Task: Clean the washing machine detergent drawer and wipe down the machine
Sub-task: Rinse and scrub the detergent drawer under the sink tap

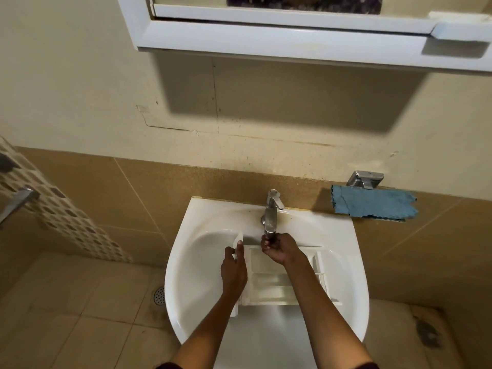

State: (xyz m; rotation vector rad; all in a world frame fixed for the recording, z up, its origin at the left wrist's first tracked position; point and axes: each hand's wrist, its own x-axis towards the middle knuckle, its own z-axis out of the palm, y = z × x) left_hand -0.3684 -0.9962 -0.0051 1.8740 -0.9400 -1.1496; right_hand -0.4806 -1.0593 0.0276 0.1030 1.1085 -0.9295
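Lying across the white sink (202, 230), the detergent drawer (269, 275) sits with its open compartments facing up, directly below the spout of the chrome tap (271, 214). Its front panel runs along the side away from the tap's right, and the left hand (234, 270) is closed around that panel, thumb on top, steadying the drawer. The right hand (279, 249) is up at the tap's outlet, fingers curled together just under it; whether they pinch something small or merely cup the spout I cannot tell, and no stream of water is plainly visible.

The step in hand looks like rinsing the drawer. To do it well, the left hand's hold should stay firm while the drawer is tilted so each compartment passes under the spout in turn and the residue drains toward the basin, not back into the corners. The right hand's fingers would best rub the dividers and the narrow channels, where soap cakes hardest.

To the right of the tap, a blue cloth (372, 205) hangs from a chrome wall fitting (366, 179), well apart from the sink's bowl and handy for drying the drawer or wiping the machine. Above the tap hangs a white cabinet (266, 38).
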